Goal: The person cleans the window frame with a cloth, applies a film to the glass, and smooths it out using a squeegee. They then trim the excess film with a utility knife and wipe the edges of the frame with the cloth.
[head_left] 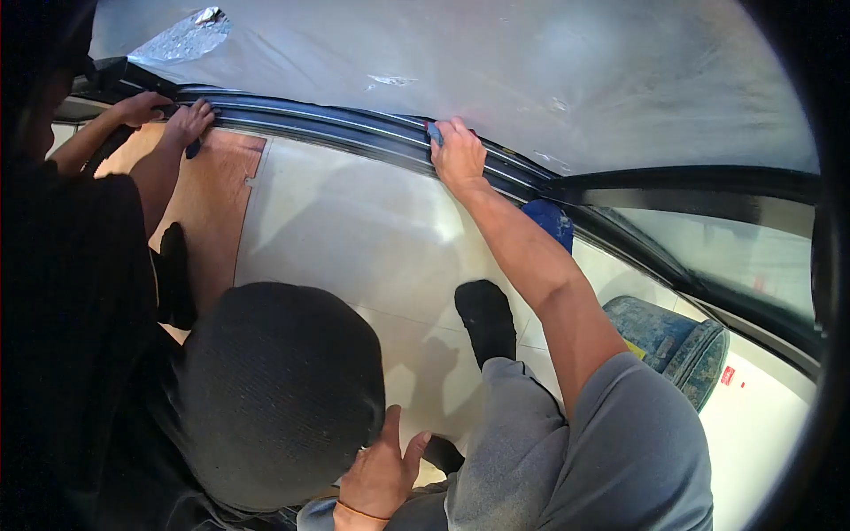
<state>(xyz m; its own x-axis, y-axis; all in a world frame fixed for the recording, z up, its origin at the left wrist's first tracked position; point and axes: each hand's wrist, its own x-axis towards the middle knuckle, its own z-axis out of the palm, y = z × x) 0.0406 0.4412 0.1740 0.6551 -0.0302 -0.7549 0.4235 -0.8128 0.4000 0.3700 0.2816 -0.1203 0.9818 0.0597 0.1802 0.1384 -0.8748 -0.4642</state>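
My right hand (459,157) reaches forward, its fingers curled round a small blue-and-red object (434,134) on top of the black metal track (336,124). What the object is, I cannot make out. Low in the view, my left hand (382,473) has its thumb and fingers apart, with an orange band at the wrist. It is beside a large rounded black cloth shape (283,389) and holds nothing visible. At the far left, a co-worker in black has one hand (142,109) and another hand (189,122) at the left part of the track.
Cloudy plastic sheeting (496,62), torn at upper left, hangs beyond the track. A black-framed panel (699,199) stands at right. Near it are a blue item (551,221) and a stained bucket (660,341). Brown board (212,195) lies on the pale tiles (354,221); a black-socked foot (485,314) is nearby.
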